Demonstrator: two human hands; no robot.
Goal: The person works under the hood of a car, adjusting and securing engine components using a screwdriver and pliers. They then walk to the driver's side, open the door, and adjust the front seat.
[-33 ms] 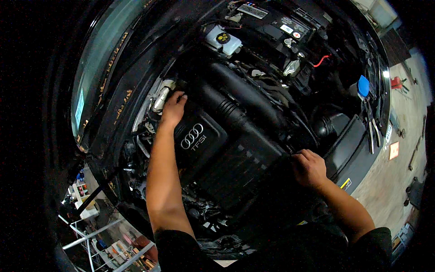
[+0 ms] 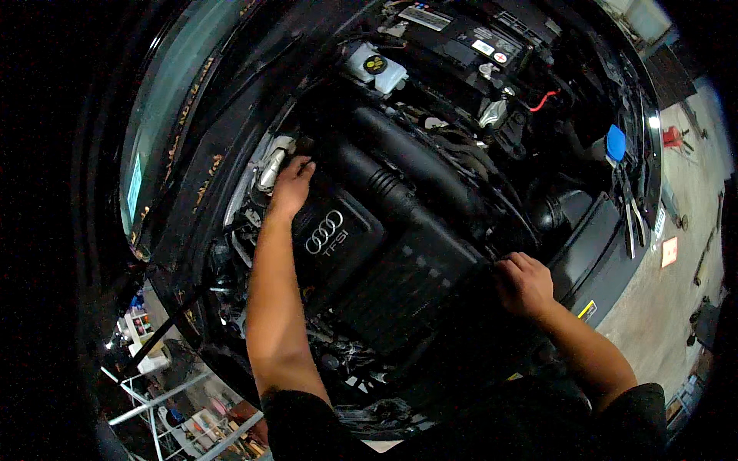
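A black plastic engine cover [image 2: 403, 288] with a silver badge fills the middle of the engine bay. My left hand [image 2: 293, 186] grips its rear left corner, fingers bent over the edge, beside a silvery metal part [image 2: 270, 170]. Toward the right, my right hand [image 2: 524, 280] has its fingers curled on the cover's far edge; the fingertips are partly hidden. A ribbed black duct [image 2: 383, 178] runs between the hands.
Beyond lie a battery [image 2: 469, 38], a white reservoir [image 2: 377, 69] and a blue-capped filler [image 2: 615, 142]. The windscreen [image 2: 154, 146] is at left. Outside the car are a metal frame [image 2: 154, 407], a red object [image 2: 671, 137] and concrete floor [image 2: 684, 307].
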